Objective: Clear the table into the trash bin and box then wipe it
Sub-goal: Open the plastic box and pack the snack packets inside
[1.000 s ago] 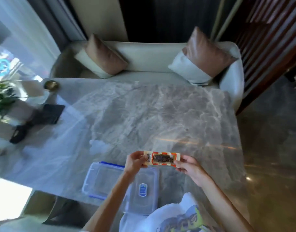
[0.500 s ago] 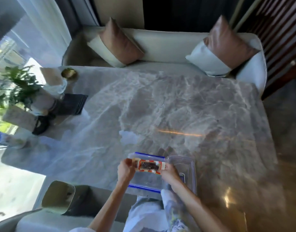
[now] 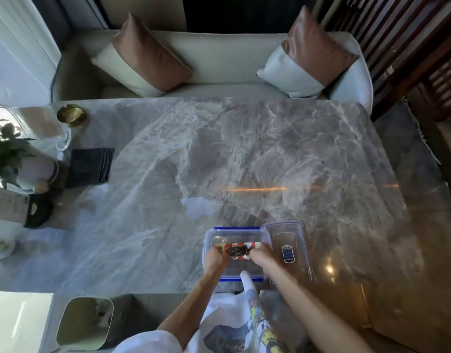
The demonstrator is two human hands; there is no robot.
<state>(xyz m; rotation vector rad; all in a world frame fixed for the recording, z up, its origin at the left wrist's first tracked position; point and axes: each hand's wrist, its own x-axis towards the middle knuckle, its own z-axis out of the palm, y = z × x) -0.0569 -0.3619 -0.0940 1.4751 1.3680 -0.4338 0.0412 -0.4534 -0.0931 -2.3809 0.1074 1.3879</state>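
A red and cream snack packet (image 3: 238,248) with dark contents is held by both hands inside the clear plastic box (image 3: 233,231) with blue clips, at the marble table's (image 3: 270,154) near edge. My left hand (image 3: 217,258) grips the packet's left end and my right hand (image 3: 260,255) grips its right end. The box's clear lid (image 3: 287,250) lies flat just right of the box. An open trash bin (image 3: 84,323) stands on the floor below the table's near left edge.
At the table's left end are a dark folded cloth (image 3: 90,167), a potted plant (image 3: 7,154), a glass vase (image 3: 44,131), a brass dish (image 3: 72,115) and a black object (image 3: 38,210). A pale smear (image 3: 197,207) marks the tabletop. A sofa with two cushions (image 3: 219,62) lies beyond.
Both hands have carried the packet from above the table edge down into the open box. The view has swung left, bringing the trash bin into sight.
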